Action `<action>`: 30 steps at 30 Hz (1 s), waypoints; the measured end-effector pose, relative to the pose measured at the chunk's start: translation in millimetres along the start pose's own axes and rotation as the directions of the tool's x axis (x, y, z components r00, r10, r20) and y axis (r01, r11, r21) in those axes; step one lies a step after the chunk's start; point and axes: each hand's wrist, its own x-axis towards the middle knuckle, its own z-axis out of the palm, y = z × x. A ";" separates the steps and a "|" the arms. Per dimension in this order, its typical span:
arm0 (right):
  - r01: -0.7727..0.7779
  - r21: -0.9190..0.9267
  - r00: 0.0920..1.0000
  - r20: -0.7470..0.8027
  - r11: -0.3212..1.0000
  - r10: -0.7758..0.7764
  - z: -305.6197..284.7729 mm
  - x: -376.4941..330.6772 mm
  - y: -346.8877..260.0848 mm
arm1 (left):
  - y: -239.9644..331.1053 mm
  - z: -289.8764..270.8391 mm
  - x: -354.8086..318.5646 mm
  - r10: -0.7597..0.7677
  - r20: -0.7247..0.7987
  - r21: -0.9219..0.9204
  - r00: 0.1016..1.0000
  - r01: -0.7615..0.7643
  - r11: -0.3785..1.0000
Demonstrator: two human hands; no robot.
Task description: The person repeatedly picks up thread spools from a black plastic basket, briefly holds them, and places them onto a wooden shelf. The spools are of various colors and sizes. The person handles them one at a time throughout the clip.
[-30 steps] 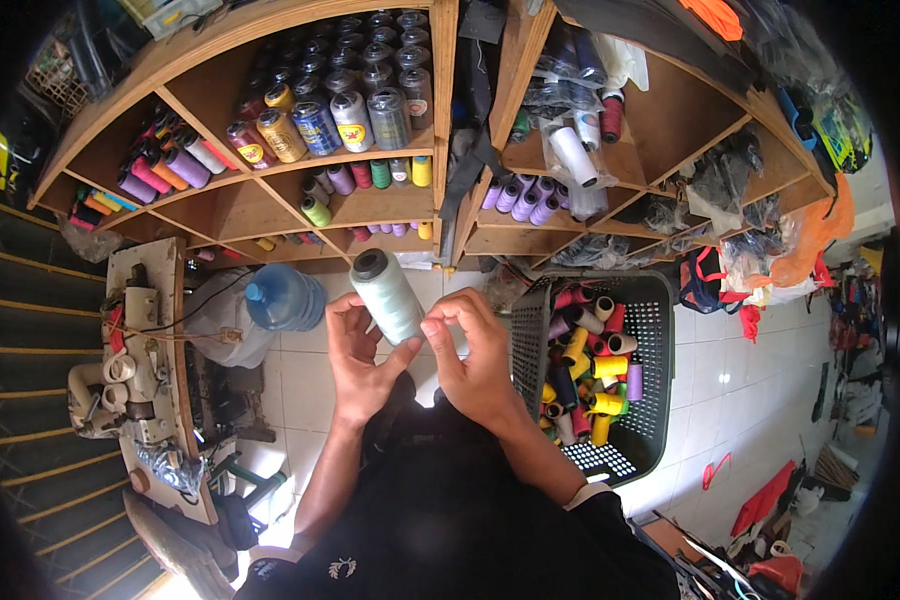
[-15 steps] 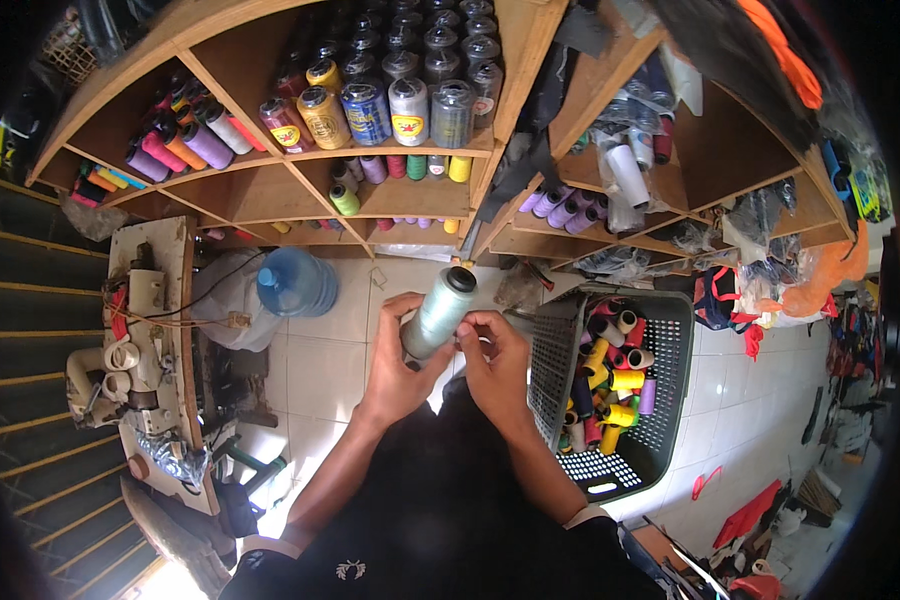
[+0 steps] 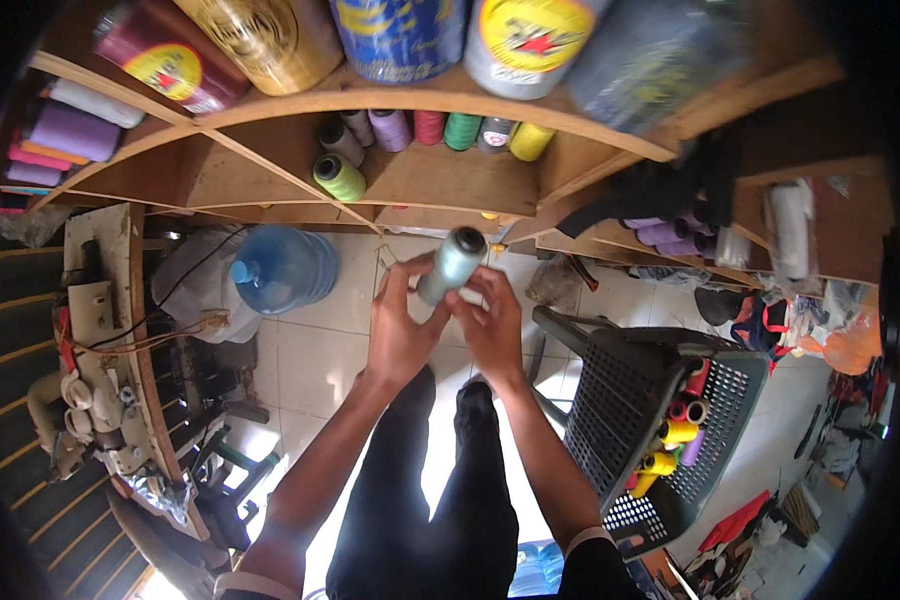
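Brown wooden shelving (image 3: 450, 182) ahead; left hand (image 3: 400, 328) wraps a pale-green thread cone (image 3: 452, 270), probably steadying it; right hand (image 3: 492, 325) half-curled alongside, can't tell its grip.

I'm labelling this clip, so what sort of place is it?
Likely a sewing workshop: colourful thread cones on brown wooden shelves, a dark perforated plastic basket holding more, and seemingly a cream sewing machine.

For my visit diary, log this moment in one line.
left hand: holding pale green spool | right hand: at its right side | rightward: dark basket of colourful spools | ahead: wooden shelves
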 end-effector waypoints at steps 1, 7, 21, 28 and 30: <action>0.034 -0.031 0.999 -0.016 0.999 -0.034 3.5 17.8 6.0 | -8.7 3.5 11.4 0.021 -0.024 -0.011 0.999 -0.022 1.000; 0.294 -0.059 0.955 0.068 0.954 -0.290 36.0 115.6 28.9 | -57.2 13.2 62.6 0.048 -0.174 -0.042 0.984 -0.056 0.998; 0.503 -0.336 0.863 0.257 0.797 -0.436 67.4 179.9 51.8 | -101.0 16.6 89.4 0.057 -0.217 -0.045 0.974 -0.069 0.997; 0.570 -0.444 0.822 0.322 0.691 -0.471 59.8 173.8 51.6 | -98.5 20.6 82.2 0.039 -0.238 -0.010 0.971 -0.042 0.999; 0.586 -0.475 0.810 0.361 0.656 -0.462 54.6 169.2 47.4 | -99.0 22.8 80.0 0.060 -0.245 0.010 0.968 -0.060 0.998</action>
